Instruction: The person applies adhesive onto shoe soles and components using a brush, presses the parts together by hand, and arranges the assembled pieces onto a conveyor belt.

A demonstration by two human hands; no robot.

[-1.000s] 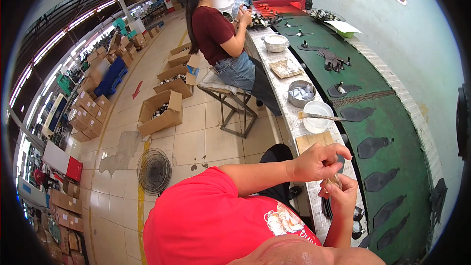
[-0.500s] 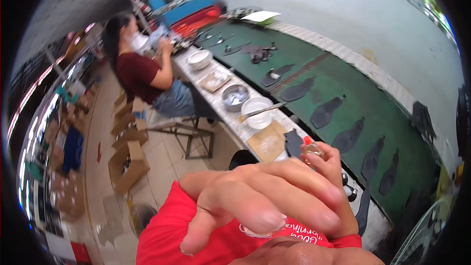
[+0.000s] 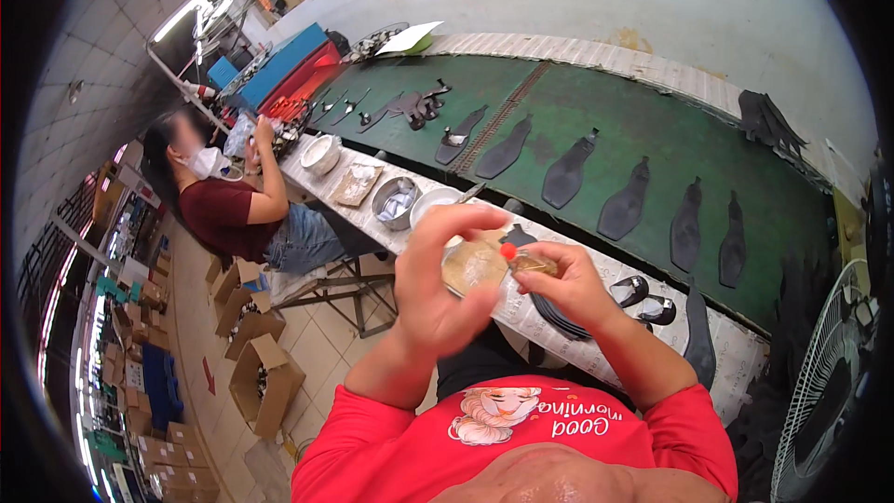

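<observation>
My right hand [image 3: 570, 281] is closed around a small clear, bottle-like thing [image 3: 537, 267] with a red tip [image 3: 507, 251], held above the narrow worktable. My left hand [image 3: 438, 284] is raised just left of the red tip, its fingers apart and curved, with nothing in them. Under my hands lie a white-smeared cardboard piece [image 3: 473, 267] and a stack of dark sole-shaped pieces [image 3: 556, 319]. A white bowl [image 3: 430, 206] stands beyond my left hand, partly hidden by it, and a brush handle [image 3: 473, 192] shows by its rim.
Several dark sole pieces [image 3: 570, 172] lie spaced along a green conveyor belt [image 3: 643, 121]. Black sandal straps [image 3: 656, 309] sit right of my right hand, near a fan [image 3: 819, 382]. A metal bowl [image 3: 396, 202] and a seated co-worker [image 3: 228, 210] are at left, with open cartons [image 3: 265, 384] on the floor.
My left hand has pulled back from close in front of the view and now stands upright beside the red tip. My view has shifted; the right hand still holds the bottle-like thing.
</observation>
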